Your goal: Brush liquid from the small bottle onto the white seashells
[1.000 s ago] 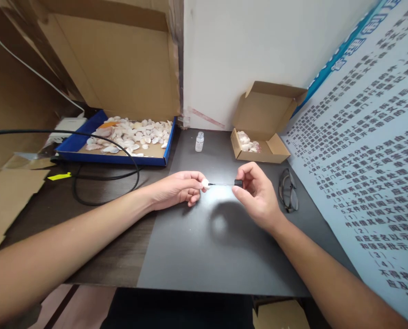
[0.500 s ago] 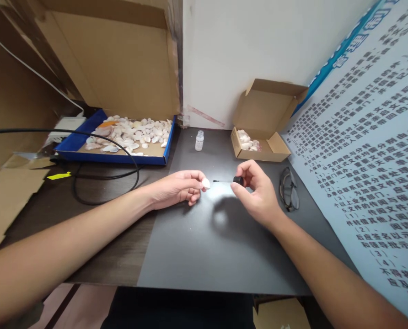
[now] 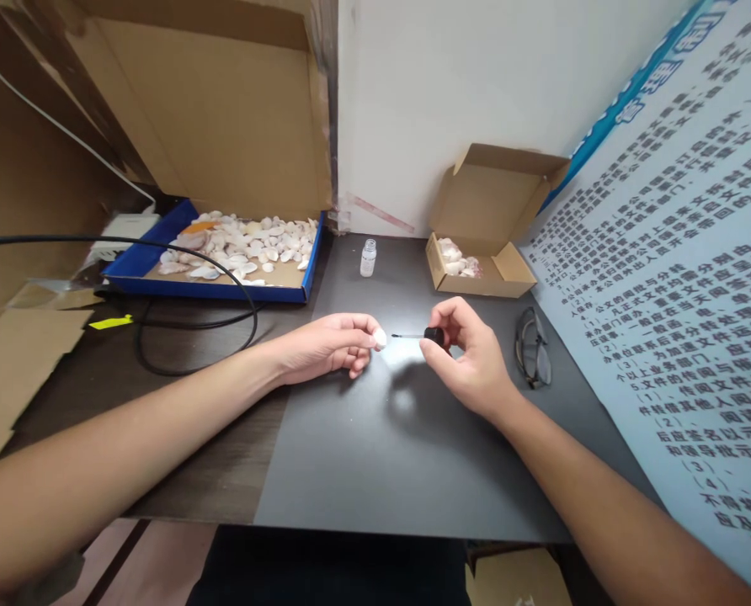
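Between the thumb and fingers of my left hand (image 3: 334,347) is a small white seashell (image 3: 380,338), held above the dark mat. My right hand (image 3: 470,353) pinches a black bottle cap (image 3: 434,336) with a thin applicator brush (image 3: 407,337) sticking out of it. The dark brush tip points left at the shell, with a small gap between them. Behind the hands a small clear glass bottle (image 3: 368,259) stands upright without a cap, a white label on its side.
A blue-edged box (image 3: 211,290) full of white shells is at the back left, a black cable (image 3: 249,295) looping before it. At the back right stands an open cardboard box (image 3: 486,284) with shells. Glasses (image 3: 532,347) lie right of my right hand, near a printed poster (image 3: 684,295).
My right hand has shifted slightly left, and the black cap has tilted a little. My left hand keeps the shell in almost the same place.
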`<state>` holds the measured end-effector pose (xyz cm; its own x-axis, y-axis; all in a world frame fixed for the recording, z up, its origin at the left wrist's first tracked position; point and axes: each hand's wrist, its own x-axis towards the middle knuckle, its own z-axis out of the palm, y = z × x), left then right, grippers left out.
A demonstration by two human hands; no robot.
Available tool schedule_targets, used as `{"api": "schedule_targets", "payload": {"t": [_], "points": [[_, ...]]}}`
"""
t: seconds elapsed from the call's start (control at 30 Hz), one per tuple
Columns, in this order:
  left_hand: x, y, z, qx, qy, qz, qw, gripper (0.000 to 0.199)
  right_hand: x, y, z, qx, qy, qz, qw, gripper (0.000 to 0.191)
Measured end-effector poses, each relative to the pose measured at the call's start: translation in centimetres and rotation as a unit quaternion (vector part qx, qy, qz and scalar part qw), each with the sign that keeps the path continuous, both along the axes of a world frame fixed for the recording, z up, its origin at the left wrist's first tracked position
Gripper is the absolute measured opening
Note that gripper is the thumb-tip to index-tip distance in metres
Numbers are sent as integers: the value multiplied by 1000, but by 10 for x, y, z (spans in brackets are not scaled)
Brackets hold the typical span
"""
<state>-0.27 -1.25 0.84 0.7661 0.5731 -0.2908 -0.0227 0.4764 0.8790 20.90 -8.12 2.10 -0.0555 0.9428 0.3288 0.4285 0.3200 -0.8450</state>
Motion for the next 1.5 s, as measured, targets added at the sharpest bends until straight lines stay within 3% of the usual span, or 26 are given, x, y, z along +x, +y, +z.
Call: {"api": "schedule_targets", "payload": {"t": [0.2, 0.33, 0.47, 0.63, 0.8, 0.93, 1.1, 1.3, 1.5], "points": [[0, 0, 1, 0, 2, -7, 1000, 13, 0, 1, -1, 0, 37, 27, 999, 15], [0, 0, 2, 3, 4, -10, 1000, 13, 0, 2, -2, -7, 10, -16, 1000, 16], [0, 0, 2, 2, 4, -7, 1000, 14, 0, 3, -1, -11, 63, 25, 998, 13], [0, 0, 1, 4, 4, -9, 1000, 14, 1, 3, -3, -16, 20, -7, 1000, 16], [0, 0, 1, 4, 6, -8, 1000, 14, 1, 5, -4, -25, 53, 22, 998, 13], [0, 0, 1, 8, 7, -7, 1000, 14, 1, 4, -2, -17, 11, -13, 1000, 15], [-1, -1, 2, 5, 9, -7, 1000, 15, 1, 1, -1, -13, 74, 23, 997, 13], [-1, -1, 3, 11, 9, -11, 1000, 14, 0, 4, -3, -23, 8, -11, 1000, 16], [0, -1, 3, 9, 12, -13, 1000, 14, 1, 4, -3, -40, 99, 38, 994, 13]]}}
